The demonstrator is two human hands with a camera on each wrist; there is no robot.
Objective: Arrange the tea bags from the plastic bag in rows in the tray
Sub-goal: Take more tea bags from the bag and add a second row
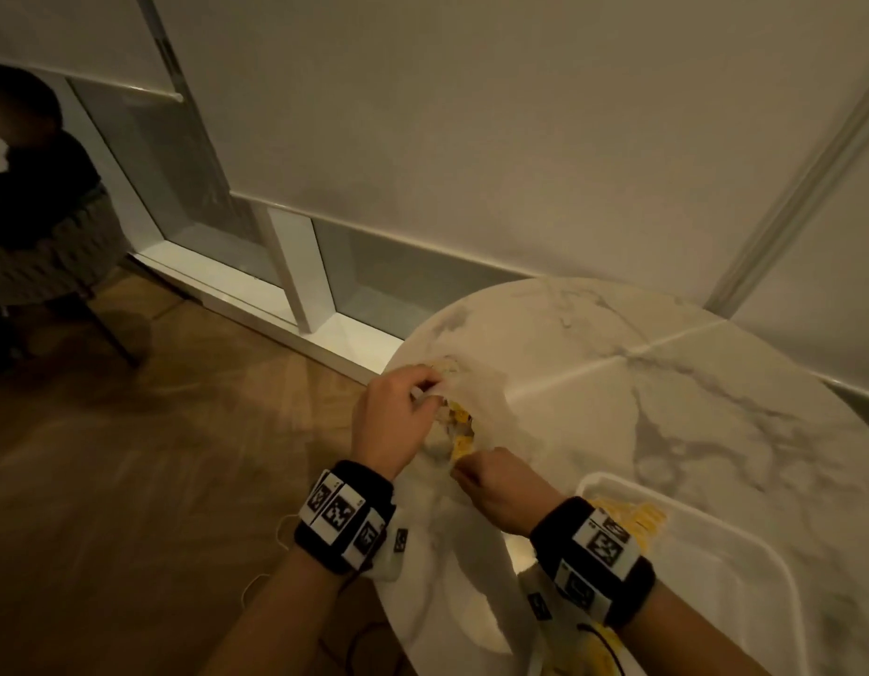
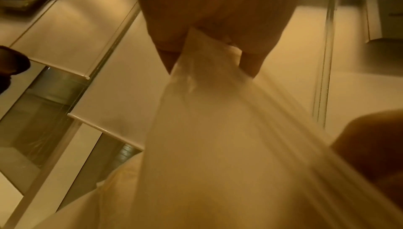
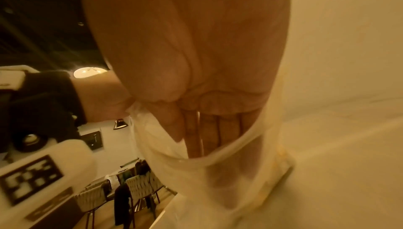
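The plastic bag point(image 1: 476, 407) lies on the round marble table point(image 1: 715, 383) at about nine o'clock from the table's centre, yellow tea bags point(image 1: 459, 422) showing in its mouth. The left hand point(image 1: 391, 422) pinches the bag's far edge and holds it taut. The right hand point(image 1: 500, 485) reaches into the opening with fingers nearly straight; whether it has caught a tea bag I cannot tell. The white tray point(image 1: 744, 578) sits at roughly five o'clock, with a small loose yellow heap point(image 1: 637, 522) in its near-left corner, not plainly in rows. By my judgement the work is at an early stage: most emptying and all tidy lining-up remain.
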